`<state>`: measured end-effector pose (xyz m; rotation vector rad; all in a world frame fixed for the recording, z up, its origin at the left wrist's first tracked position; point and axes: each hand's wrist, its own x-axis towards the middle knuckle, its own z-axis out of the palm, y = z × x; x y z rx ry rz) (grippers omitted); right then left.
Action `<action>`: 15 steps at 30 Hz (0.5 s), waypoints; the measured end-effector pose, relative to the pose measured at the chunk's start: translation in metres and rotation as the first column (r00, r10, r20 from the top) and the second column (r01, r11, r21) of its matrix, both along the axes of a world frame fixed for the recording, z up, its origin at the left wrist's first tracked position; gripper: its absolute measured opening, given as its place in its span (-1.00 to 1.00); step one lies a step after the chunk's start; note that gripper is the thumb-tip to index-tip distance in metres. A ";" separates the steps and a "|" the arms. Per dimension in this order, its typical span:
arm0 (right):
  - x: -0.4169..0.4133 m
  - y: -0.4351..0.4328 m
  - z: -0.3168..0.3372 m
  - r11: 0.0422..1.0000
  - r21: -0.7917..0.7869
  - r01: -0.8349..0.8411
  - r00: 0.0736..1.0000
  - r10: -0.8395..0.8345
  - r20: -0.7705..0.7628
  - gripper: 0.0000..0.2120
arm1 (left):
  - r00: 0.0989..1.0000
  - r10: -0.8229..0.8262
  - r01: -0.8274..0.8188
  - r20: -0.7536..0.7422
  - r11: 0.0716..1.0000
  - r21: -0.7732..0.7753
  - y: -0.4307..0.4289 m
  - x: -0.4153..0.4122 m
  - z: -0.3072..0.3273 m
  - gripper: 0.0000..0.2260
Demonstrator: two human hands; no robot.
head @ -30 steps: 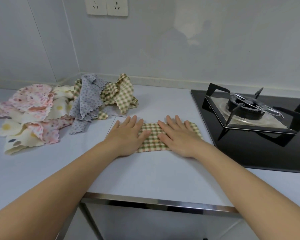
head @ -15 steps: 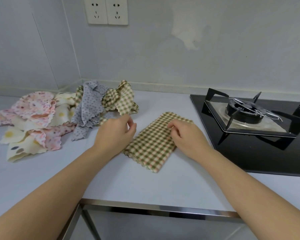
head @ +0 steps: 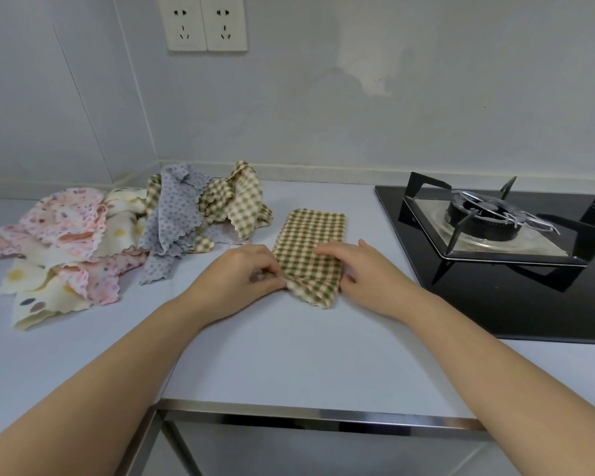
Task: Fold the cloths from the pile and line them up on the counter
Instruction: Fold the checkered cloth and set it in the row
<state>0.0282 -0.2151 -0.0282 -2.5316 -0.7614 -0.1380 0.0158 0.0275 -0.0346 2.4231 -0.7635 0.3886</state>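
Note:
A folded green-and-cream checked cloth [head: 312, 235] lies on the pale counter [head: 289, 355], its long side running away from me. My left hand [head: 236, 274] pinches its near left corner. My right hand [head: 361, 269] grips its near right edge, fingers lying over the top and thumb at the side. The near end of the cloth is slightly lifted and rumpled. To the left sits the pile of unfolded cloths [head: 117, 242]: pink floral, cream with dots, grey dotted and another checked one.
A black gas hob [head: 516, 269] with a metal pan stand and burner occupies the right of the counter, close to the cloth. The counter's steel front edge [head: 323, 415] runs below my arms. Two wall sockets [head: 207, 24] are on the back wall.
A second ago both palms pressed the cloth flat as a wide strip. The cloth has since been turned lengthwise away from me, and both hands now hold its near end.

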 end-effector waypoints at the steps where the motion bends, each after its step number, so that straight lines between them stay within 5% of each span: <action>1: -0.001 0.001 0.001 0.999 0.012 -0.037 0.999 0.038 -0.015 -0.43 | 0.999 0.033 -0.033 0.015 0.999 -0.017 -0.002 -0.001 0.000 -0.90; 15: -0.010 0.012 0.001 0.987 0.140 -0.080 0.997 0.076 0.031 -0.56 | 0.985 0.170 -0.170 -0.022 0.949 -0.265 -0.016 -0.011 0.009 -0.89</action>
